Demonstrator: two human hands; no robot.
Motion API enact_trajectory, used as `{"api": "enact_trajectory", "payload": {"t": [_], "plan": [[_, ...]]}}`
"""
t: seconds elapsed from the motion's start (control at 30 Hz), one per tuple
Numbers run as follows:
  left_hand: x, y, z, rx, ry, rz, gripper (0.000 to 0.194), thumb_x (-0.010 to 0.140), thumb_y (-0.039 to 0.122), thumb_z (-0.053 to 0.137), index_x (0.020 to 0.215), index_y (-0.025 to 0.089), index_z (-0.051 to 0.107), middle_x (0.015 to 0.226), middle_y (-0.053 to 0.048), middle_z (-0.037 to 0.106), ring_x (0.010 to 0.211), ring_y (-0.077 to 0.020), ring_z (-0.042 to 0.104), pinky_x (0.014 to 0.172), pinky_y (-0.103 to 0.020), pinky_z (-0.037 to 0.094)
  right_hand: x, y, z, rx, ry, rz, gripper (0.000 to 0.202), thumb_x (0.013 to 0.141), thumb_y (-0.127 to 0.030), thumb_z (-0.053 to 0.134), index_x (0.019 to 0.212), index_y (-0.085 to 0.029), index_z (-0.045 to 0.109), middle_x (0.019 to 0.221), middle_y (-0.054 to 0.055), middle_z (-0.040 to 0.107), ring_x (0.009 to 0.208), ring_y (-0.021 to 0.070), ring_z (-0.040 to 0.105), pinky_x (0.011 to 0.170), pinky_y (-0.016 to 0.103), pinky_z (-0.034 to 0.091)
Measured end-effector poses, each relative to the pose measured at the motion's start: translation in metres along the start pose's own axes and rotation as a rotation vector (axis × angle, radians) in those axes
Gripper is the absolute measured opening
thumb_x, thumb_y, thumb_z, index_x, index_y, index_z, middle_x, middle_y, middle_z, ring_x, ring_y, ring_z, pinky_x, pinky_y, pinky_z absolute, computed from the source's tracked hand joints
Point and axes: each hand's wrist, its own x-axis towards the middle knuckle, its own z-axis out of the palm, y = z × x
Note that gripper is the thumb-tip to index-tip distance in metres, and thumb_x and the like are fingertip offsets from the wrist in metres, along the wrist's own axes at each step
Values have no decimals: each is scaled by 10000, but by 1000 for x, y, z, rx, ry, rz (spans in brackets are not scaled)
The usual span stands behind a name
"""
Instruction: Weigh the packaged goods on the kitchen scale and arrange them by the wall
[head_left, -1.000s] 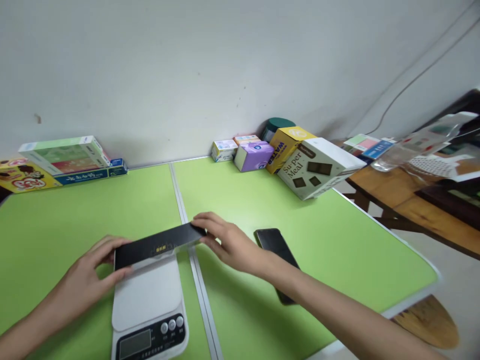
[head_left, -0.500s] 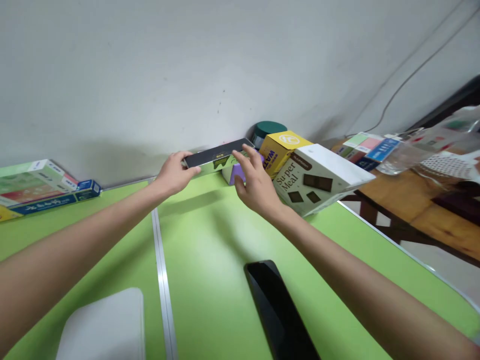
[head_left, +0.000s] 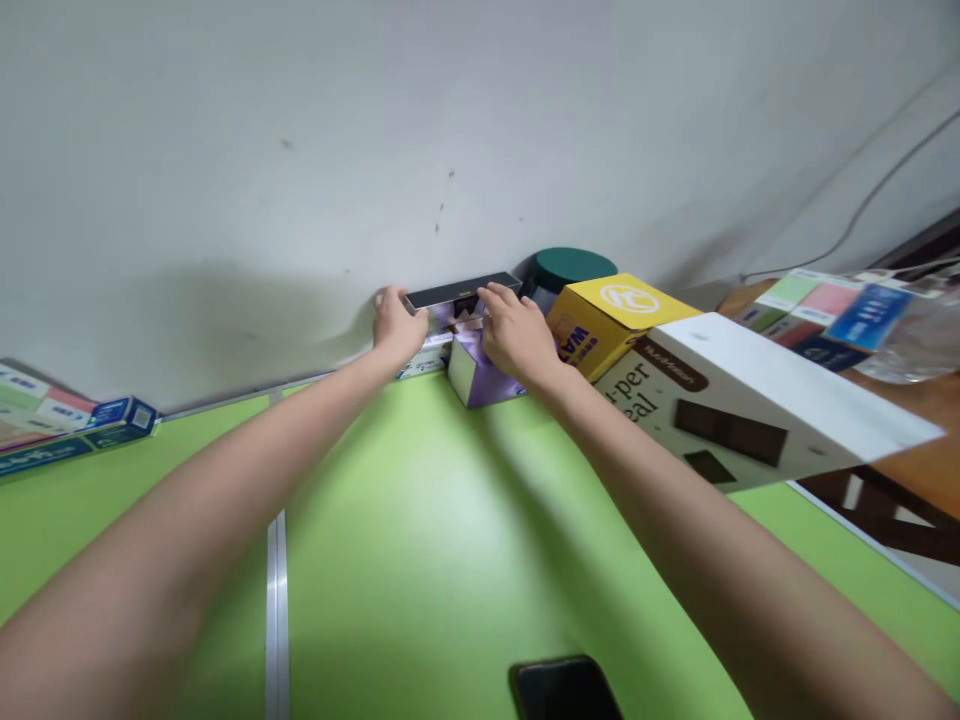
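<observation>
A flat box with a black top is held level between my two hands near the wall. My left hand is closed on its left end, thumb on the front side. On its right end, the fingers of my right hand grip from above. Just below and in front sits a purple and white box. Another small white box lies behind it, partly covered by the black-topped box and my left hand. Whether the held box touches these boxes I cannot tell.
Right of my hands stand a green-lidded round container, a yellow box and a white Super Meal box. A phone lies on the green table. Colourful boxes lie at the left, another at the far right.
Both hands have moved the black-topped box back toward the wall and slightly right. My right hand has closed on its right end. The view has shifted closer to the wall.
</observation>
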Motion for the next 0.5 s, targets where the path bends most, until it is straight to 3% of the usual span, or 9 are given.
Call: {"api": "enact_trajectory", "payload": {"t": [0.13, 0.27, 0.33, 0.4, 0.5], "plan": [[2, -10, 13, -35, 36, -119, 334, 839, 101, 543, 1166, 128, 481, 1254, -169, 550, 1142, -200, 579, 963, -284, 434, 8, -3, 7, 30, -4, 27, 555, 843, -110, 356, 1385, -20, 439, 1484, 197, 420, 1324, 317, 458, 1096, 517, 330], [-4, -8, 3, -46, -27, -117, 336, 823, 66, 519, 1155, 113, 495, 1229, -193, 567, 1148, -242, 580, 955, -331, 452, 7, -13, -3, 52, -64, 86, 522, 878, -159, 378, 1375, -13, 441, 1479, 230, 411, 1353, 342, 416, 1101, 547, 316], [-19, -8, -16, -34, -74, -64, 356, 813, 44, 499, 1165, 98, 500, 1263, -210, 539, 1169, -260, 564, 984, -369, 439, -4, -23, -12, 91, -38, 89, 500, 881, -204, 418, 1345, -25, 475, 1461, 241, 425, 1350, 361, 412, 1095, 549, 327], [-47, -14, -44, -26, -148, 12, 364, 791, 23, 499, 1141, 114, 536, 1260, -180, 545, 1133, -242, 584, 992, -365, 442, -29, -41, -21, 183, -19, -1, 472, 869, -221, 459, 1301, -39, 511, 1436, 246, 445, 1333, 365, 428, 1081, 529, 358], [-107, -36, -95, 45, -372, 227, 392, 766, 41, 532, 1136, 165, 578, 1248, -106, 575, 1139, -219, 583, 1031, -357, 431, -87, -82, -35, 403, -200, -262, 368, 876, -213, 461, 1204, -88, 572, 1280, 208, 585, 1189, 317, 562, 1016, 480, 444]]}}
